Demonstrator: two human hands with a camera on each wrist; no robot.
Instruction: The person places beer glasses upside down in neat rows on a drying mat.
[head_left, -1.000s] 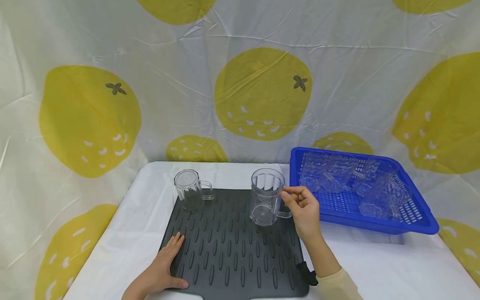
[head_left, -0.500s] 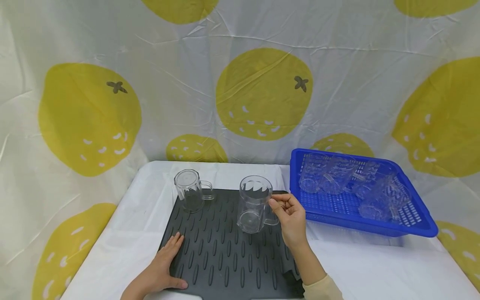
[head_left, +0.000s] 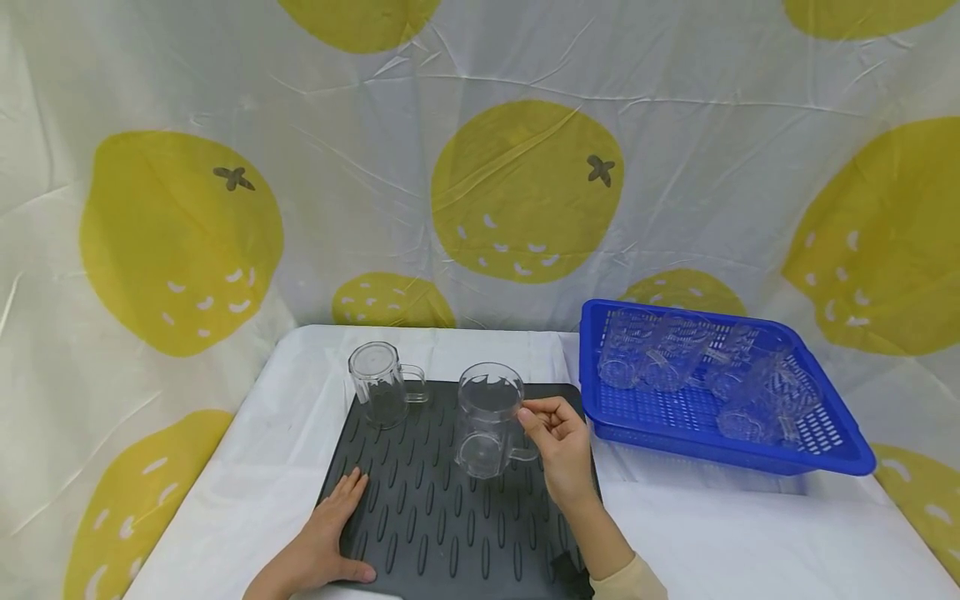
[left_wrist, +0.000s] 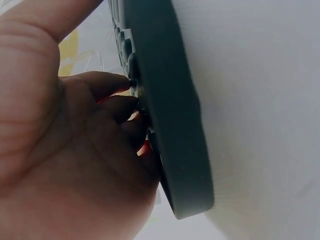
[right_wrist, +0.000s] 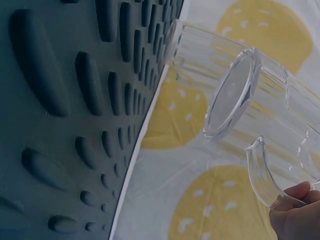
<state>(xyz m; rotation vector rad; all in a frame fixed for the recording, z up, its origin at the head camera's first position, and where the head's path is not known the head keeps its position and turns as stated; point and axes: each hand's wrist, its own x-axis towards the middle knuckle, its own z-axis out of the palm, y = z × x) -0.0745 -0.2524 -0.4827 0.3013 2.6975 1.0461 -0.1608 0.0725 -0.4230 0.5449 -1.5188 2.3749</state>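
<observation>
My right hand (head_left: 558, 450) pinches a clear glass mug (head_left: 487, 421) by its handle, near the top, between thumb and fingers. In the right wrist view the mug's round base (right_wrist: 232, 95) faces the mat, with a gap between them. A second glass mug (head_left: 382, 387) stands on the far left corner of the dark ribbed mat (head_left: 457, 542), its handle pointing right. My left hand (head_left: 322, 529) rests on the mat's left edge, thumb spread from the fingers; the left wrist view shows its fingers (left_wrist: 107, 85) against the mat's ribbed face.
A blue perforated basket (head_left: 697, 446) holding several glass mugs (head_left: 750, 408) stands right of the mat. White cloth (head_left: 750, 533) covers the table. Behind the table hangs a lemon-print curtain (head_left: 360, 183).
My right hand has carried the mug left and slightly nearer over the mat, away from the basket. The left hand and the other mug have stayed put.
</observation>
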